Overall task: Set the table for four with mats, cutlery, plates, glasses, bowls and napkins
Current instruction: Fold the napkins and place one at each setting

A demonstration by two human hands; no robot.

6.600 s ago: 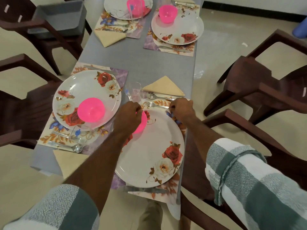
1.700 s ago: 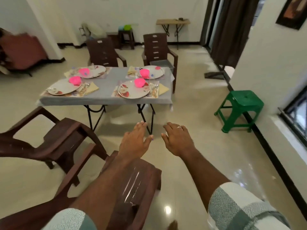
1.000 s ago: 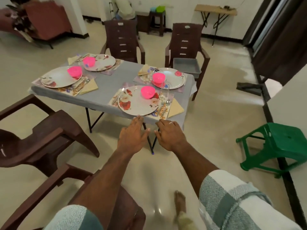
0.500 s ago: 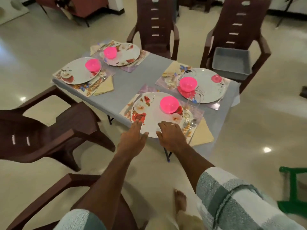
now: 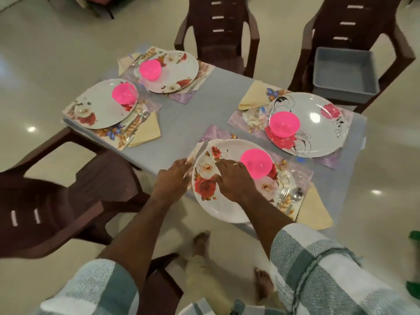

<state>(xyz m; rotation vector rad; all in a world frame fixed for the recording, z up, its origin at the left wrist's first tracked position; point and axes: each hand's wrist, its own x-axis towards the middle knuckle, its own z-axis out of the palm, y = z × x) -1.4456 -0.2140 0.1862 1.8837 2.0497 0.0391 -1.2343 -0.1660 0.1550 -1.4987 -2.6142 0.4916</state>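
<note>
Left fingers: the left hand (image 5: 171,178) reaches to the near edge of the tabletop (image 5: 200,105), fingers loosely bent at the handle end of a knife (image 5: 197,155); whether they pinch it cannot be told.
Right fingers: the right hand (image 5: 231,176) lies over the near plate (image 5: 218,201), fingers curved down onto its flowered face, gripping nothing that shows; a ring sits on one finger.
Near setting: the plate carries a pink bowl (image 5: 256,163) and lies on a floral mat (image 5: 302,176); a fork and spoon (image 5: 292,195) lie beside it, with a yellow napkin (image 5: 314,211) at the corner.
Right far setting: a white plate (image 5: 318,130) with a pink bowl (image 5: 284,123), and a folded napkin (image 5: 253,95) beside it.
Left end: two more plates (image 5: 100,110) (image 5: 179,71), each bearing a pink bowl, on mats.
Around: brown chairs (image 5: 227,26); one holds a grey tub (image 5: 345,76).
</note>
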